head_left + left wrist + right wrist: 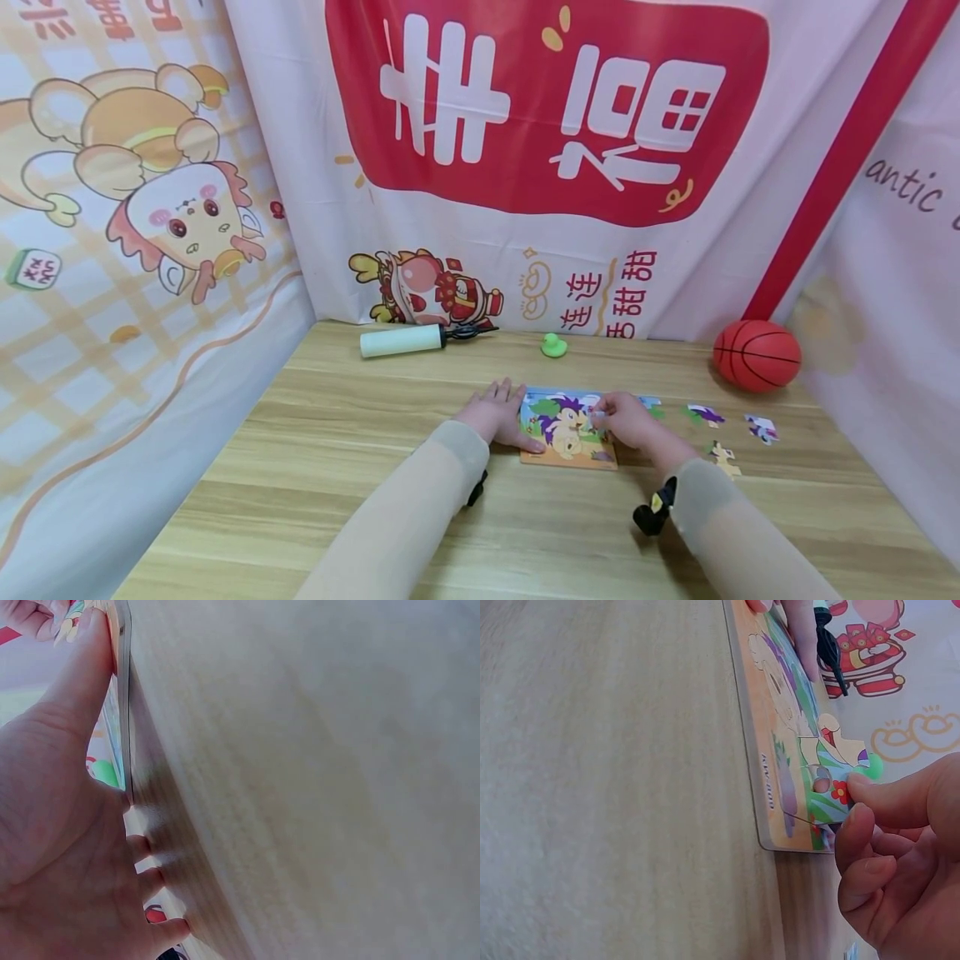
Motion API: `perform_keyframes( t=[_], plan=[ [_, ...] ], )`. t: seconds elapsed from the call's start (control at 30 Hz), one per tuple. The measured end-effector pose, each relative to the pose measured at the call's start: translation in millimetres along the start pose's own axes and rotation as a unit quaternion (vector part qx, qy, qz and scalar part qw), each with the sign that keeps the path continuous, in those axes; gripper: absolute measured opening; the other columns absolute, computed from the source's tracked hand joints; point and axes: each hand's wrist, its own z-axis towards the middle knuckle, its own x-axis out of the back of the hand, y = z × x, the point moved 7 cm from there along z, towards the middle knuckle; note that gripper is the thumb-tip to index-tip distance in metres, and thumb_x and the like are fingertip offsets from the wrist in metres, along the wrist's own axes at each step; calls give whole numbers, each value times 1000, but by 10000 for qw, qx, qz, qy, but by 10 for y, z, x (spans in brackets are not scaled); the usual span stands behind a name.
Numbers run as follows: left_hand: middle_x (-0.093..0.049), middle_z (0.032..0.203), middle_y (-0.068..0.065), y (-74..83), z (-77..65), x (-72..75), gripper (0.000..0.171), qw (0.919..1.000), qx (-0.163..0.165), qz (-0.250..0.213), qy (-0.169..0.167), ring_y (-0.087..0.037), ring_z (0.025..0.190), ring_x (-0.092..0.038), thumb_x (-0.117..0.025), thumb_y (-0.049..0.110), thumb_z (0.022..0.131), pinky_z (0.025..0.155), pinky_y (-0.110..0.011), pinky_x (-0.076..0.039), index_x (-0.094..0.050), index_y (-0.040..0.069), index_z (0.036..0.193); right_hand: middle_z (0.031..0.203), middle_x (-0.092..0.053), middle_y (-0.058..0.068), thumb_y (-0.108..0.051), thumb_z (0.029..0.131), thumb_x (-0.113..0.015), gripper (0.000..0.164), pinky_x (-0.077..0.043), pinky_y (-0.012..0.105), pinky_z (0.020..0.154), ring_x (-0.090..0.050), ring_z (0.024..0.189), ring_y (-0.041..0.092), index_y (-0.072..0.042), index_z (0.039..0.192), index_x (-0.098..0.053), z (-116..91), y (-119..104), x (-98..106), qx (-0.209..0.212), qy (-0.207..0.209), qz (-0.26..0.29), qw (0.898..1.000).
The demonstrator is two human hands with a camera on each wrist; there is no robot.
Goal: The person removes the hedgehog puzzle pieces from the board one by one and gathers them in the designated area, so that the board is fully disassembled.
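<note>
A flat jigsaw puzzle board [536, 458] with a purple-haired cartoon figure lies on the table. My left hand [495, 414] rests at its left edge, fingers spread, the thumb lying over the board's lower left. In the left wrist view that hand [60, 832] shows its straight thumb along the board's side. My right hand [633, 421] is over the board's right part. Between thumb and fingers it pinches a puzzle piece [834, 793] with green grass and a red flower, tilted above the board. Whether the piece touches the board, I cannot tell.
Several loose puzzle pieces [705, 414] lie right of the board, including a beige one [722, 457]. Behind stand a green toy duck [553, 345] and a white hand pump [402, 341]. A red basketball [757, 356] sits at the back right. Printed cloths [525, 233] hang around the table.
</note>
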Motion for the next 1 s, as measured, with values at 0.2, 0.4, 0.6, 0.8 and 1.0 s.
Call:
perform_keyframes(
  t=[0.2,0.4,0.6,0.8,1.0],
  plan=[
    [-8,165,-8,42,-62,37,113,9999,-53,146,49,-30,150,-7,-64,78,74,119,-49,-10,-16,23,160,83,-61,10,-8,98,-61,9,-46,32,57,-54,61,19,-1,94,-63,3,-3,37,34,-10,-186,9998],
    [-5,165,-8,3,62,-38,119,10000,33,84,-13,-30,150,-5,-66,81,69,118,-49,-8,-15,24,160,87,-61,10,-10,99,-60,9,-47,33,62,-56,66,22,-1,96,-63,-40,-2,78,-128,-70,149,9998],
    [-6,165,-7,-35,168,-104,125,9999,137,59,9,-31,149,-6,-68,84,63,118,-52,-8,-16,26,160,89,-57,10,-13,97,-64,15,-46,33,63,-53,71,23,1,101,-63,-115,128,268,40,84,806,9967],
    [-4,166,-5,-49,131,-84,125,9998,182,-31,-29,-29,150,-4,-67,84,63,118,-49,-6,-14,26,160,85,-59,7,-14,100,-61,30,-45,27,54,-49,60,13,10,117,-60,-241,299,679,168,166,1180,9927],
    [-1,166,-6,-97,235,-148,126,10000,72,-28,-3,-31,150,-2,-65,86,62,118,-51,-5,-12,28,160,84,-60,5,-11,101,-57,38,-52,31,62,-54,69,15,13,131,-55,-497,491,1214,313,460,945,9940]
  ],
)
